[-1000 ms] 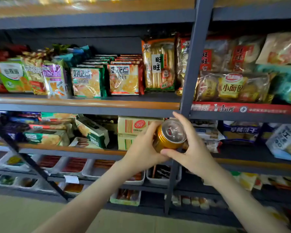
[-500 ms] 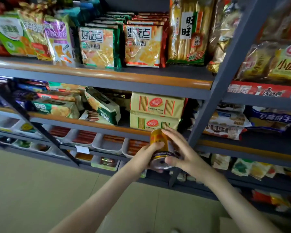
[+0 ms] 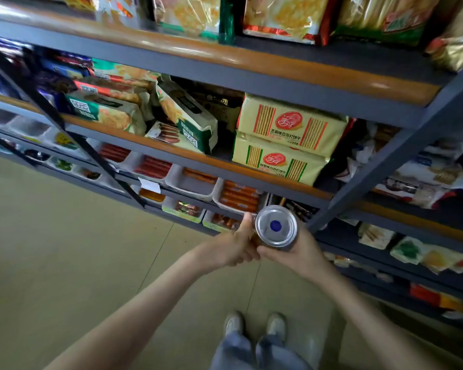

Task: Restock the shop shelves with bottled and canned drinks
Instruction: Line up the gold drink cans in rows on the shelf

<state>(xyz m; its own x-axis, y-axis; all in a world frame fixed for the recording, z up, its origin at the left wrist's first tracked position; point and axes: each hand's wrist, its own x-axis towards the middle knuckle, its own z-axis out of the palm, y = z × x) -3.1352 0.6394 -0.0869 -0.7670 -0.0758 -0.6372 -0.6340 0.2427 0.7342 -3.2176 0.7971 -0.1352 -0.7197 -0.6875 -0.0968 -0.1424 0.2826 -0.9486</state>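
Two hands hold a can in front of snack shelves.

At centre frame the left hand point(image 3: 231, 245) and right hand point(image 3: 297, 253) grip a can point(image 3: 275, 226) from either side. Its silver end, marked with a blue dot, faces the camera, and the left thumb lies up along its left edge. Behind it, grey shelves point(image 3: 251, 60) with orange front strips fill the upper frame. Two yellow cracker packs point(image 3: 289, 124) sit stacked on the middle shelf, above white trays point(image 3: 193, 192) of red sausages. At the bottom, pale shoes point(image 3: 254, 323) stand on the beige floor point(image 3: 64, 249).
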